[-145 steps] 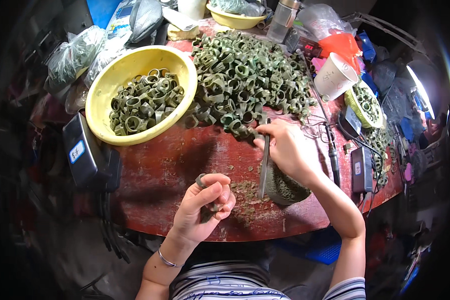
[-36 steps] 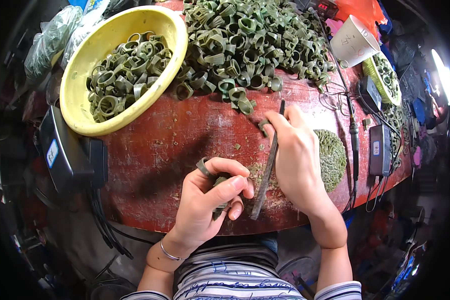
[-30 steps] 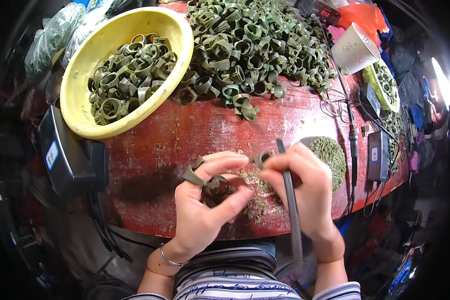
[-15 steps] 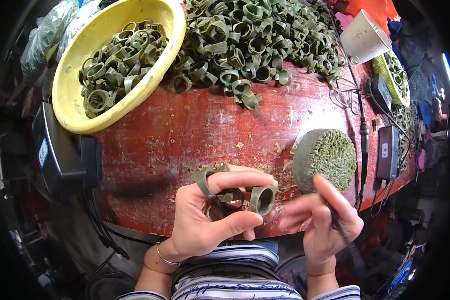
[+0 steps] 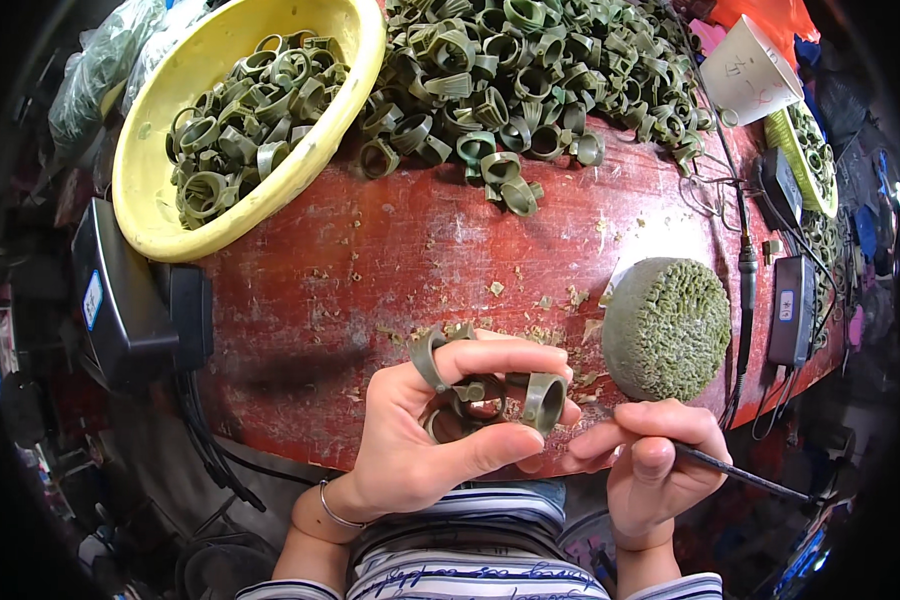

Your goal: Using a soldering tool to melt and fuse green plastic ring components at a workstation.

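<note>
My left hand [image 5: 410,440] pinches an olive-green ring [image 5: 545,403], apparently wax, between thumb and fingertips, its opening turned partly up. Another green ring [image 5: 428,362] sits around a finger of that hand. More rings are tucked in the palm, half hidden by the fingers. To its right, my right hand [image 5: 665,470] grips a thin dark stick-like tool [image 5: 745,471]. The tool's visible shaft points out to the right; its other end is hidden among the fingers. Just beyond that hand stands a round green block [image 5: 665,330] with a rough, pitted face.
A yellow basin [image 5: 135,200] of green rings is at the far left, beside a large ring pile [image 5: 530,80]. Black boxes [image 5: 120,300] with cables flank the red table [image 5: 370,260]. A white cup [image 5: 750,75] and green basket [image 5: 820,165] stand far right.
My right hand has turned, its raised finger now folded in, and the tool swings out to the right. The left hand keeps its hold on the rings. The whole view has shifted slightly.
</note>
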The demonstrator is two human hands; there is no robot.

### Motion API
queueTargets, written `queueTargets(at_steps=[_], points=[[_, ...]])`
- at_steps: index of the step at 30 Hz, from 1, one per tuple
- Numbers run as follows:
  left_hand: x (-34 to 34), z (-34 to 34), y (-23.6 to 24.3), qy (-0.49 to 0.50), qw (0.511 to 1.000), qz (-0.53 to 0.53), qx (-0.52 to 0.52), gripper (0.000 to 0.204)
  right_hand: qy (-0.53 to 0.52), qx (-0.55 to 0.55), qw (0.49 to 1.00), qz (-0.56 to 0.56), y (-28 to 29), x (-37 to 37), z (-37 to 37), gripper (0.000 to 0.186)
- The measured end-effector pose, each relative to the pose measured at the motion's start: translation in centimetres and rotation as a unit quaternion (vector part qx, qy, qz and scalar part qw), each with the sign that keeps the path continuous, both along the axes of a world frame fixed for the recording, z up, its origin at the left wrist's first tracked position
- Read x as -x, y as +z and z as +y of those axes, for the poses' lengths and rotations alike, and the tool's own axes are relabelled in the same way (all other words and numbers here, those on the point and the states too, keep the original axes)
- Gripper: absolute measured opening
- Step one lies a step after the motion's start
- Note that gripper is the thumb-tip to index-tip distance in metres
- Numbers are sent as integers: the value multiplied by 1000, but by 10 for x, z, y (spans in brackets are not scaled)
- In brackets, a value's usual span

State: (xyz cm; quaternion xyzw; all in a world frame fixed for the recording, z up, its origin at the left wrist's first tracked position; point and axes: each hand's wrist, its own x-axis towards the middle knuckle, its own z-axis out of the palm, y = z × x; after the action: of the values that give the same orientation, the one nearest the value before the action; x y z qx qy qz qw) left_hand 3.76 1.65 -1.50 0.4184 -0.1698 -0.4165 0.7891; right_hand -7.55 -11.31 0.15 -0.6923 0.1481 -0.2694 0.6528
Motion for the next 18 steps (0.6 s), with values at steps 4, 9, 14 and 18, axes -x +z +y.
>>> queueTargets(at_steps=[4,9,14,18], points=[[1,0,2,2,999,49,8,37,12,-15,1000,-6,1,4,-1,23],[2,-2,-7,38,996,-72,-20,36,37,9,999,1,-3,1,-3,24],[0,-4,-2,48,983,-146,-99,41,-14,-5,1000,9,-4,0,0,27],[1,-3,-3,49,986,-115,-108,38,-12,31,999,31,1,-3,-5,27]])
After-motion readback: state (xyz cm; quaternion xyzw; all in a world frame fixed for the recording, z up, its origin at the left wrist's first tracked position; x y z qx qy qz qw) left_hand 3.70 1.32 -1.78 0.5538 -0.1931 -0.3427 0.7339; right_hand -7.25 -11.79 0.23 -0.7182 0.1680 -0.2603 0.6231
